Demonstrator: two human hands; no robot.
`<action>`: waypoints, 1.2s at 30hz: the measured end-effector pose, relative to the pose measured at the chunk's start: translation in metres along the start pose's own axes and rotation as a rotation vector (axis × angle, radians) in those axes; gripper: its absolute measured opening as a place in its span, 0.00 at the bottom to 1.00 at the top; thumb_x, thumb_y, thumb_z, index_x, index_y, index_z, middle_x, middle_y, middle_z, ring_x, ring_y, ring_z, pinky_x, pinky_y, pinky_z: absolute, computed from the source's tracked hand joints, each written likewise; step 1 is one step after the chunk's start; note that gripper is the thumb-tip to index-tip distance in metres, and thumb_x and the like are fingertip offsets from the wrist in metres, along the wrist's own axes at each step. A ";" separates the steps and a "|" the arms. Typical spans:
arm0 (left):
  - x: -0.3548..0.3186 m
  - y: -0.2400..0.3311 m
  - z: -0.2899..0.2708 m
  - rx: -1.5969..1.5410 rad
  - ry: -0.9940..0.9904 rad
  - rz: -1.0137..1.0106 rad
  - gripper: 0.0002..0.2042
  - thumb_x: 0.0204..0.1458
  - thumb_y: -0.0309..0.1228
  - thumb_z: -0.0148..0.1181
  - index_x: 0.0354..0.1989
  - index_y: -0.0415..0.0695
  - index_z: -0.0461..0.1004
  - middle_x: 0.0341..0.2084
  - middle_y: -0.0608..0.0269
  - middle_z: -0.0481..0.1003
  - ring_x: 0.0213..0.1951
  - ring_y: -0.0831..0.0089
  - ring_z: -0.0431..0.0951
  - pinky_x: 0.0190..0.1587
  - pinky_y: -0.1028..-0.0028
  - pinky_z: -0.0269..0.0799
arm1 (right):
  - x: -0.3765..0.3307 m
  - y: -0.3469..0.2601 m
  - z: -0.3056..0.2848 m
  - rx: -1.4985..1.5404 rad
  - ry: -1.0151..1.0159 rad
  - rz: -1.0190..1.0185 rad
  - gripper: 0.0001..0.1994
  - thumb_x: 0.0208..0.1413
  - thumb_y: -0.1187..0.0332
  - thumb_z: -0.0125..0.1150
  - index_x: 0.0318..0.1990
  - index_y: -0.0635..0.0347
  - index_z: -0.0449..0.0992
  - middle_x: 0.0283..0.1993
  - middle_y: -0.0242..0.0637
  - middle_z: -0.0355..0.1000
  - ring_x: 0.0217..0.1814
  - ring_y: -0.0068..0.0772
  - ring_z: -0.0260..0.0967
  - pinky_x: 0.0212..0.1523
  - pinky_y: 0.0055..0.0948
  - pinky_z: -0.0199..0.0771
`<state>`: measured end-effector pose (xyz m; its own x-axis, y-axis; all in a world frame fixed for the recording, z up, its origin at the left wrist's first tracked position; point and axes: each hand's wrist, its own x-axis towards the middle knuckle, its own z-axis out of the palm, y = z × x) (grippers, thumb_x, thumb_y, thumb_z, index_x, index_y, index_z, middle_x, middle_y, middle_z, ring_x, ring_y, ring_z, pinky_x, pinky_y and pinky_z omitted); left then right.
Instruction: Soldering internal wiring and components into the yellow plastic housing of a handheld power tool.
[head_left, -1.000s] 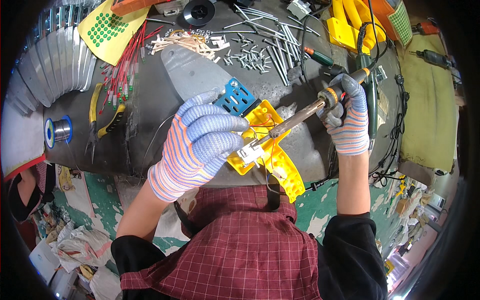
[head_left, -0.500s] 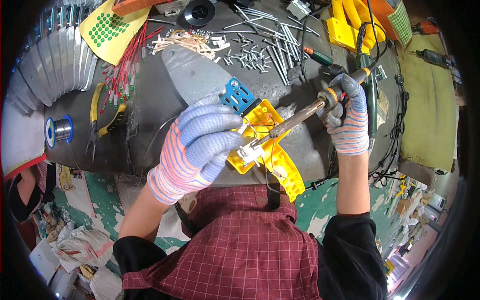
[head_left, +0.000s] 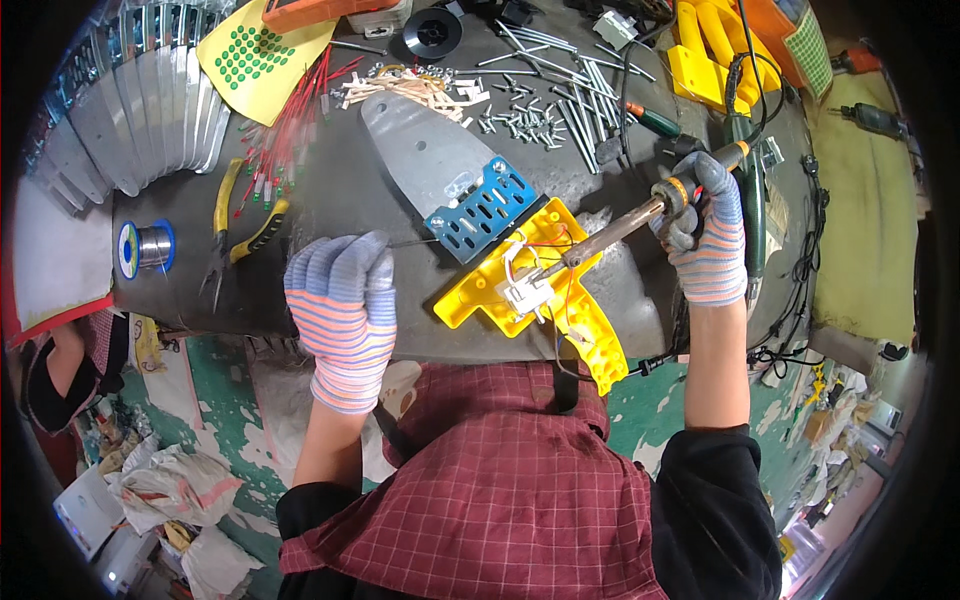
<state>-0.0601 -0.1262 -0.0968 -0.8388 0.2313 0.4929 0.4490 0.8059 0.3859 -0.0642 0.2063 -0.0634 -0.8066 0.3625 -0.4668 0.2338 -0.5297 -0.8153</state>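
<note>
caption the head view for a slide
A gloved right hand holds a soldering iron, its tip by a white part over a yellow shell.

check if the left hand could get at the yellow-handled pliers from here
Likely yes: the pliers lie in the open just left of the left hand, with nothing visible between them, though it seems to pinch a thin wire.

You're in a workshop, at a dark bench [head_left: 325, 195]. Beyond the yellow casing [head_left: 592, 328]: screws [head_left: 527, 125], metal rods [head_left: 578, 133]; left of it, pliers [head_left: 221, 240] and a solder spool [head_left: 154, 247]; angled over it, a soldering iron [head_left: 618, 232].
</note>
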 end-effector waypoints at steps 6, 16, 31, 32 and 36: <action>-0.011 -0.004 0.006 -0.039 0.032 -0.021 0.06 0.51 0.23 0.62 0.37 0.44 0.75 0.33 0.58 0.74 0.38 0.57 0.73 0.45 0.63 0.69 | 0.001 -0.001 -0.002 0.017 -0.051 -0.005 0.12 0.53 0.56 0.65 0.31 0.51 0.72 0.18 0.27 0.68 0.11 0.19 0.60 0.17 0.21 0.69; 0.037 0.032 -0.012 -0.479 -0.137 0.177 0.10 0.46 0.17 0.65 0.37 0.41 0.75 0.32 0.56 0.74 0.33 0.59 0.77 0.36 0.68 0.74 | 0.002 -0.001 0.000 -0.010 0.018 -0.002 0.13 0.52 0.55 0.66 0.32 0.53 0.72 0.18 0.28 0.69 0.12 0.20 0.63 0.18 0.22 0.69; 0.034 0.041 -0.005 -0.440 -0.233 0.209 0.12 0.43 0.16 0.64 0.36 0.41 0.74 0.32 0.54 0.73 0.33 0.57 0.75 0.36 0.66 0.72 | 0.000 0.000 -0.006 0.002 -0.060 -0.027 0.12 0.52 0.57 0.66 0.33 0.53 0.72 0.20 0.30 0.70 0.13 0.21 0.64 0.14 0.18 0.64; 0.035 0.042 -0.005 -0.405 -0.244 0.239 0.12 0.43 0.17 0.65 0.36 0.41 0.74 0.33 0.54 0.73 0.33 0.57 0.75 0.36 0.65 0.73 | 0.000 0.000 -0.005 0.002 -0.059 -0.027 0.12 0.52 0.57 0.66 0.33 0.53 0.72 0.20 0.30 0.70 0.13 0.21 0.64 0.14 0.18 0.64; 0.035 0.043 -0.008 -0.340 -0.238 0.257 0.12 0.43 0.19 0.66 0.36 0.42 0.74 0.33 0.54 0.73 0.33 0.56 0.75 0.36 0.64 0.73 | -0.002 0.002 0.002 0.012 0.024 -0.047 0.12 0.52 0.57 0.65 0.33 0.53 0.71 0.20 0.31 0.70 0.13 0.21 0.64 0.13 0.18 0.63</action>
<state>-0.0678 -0.0880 -0.0563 -0.7167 0.5497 0.4292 0.6929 0.4915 0.5276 -0.0635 0.2025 -0.0638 -0.8033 0.4058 -0.4360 0.1888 -0.5208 -0.8325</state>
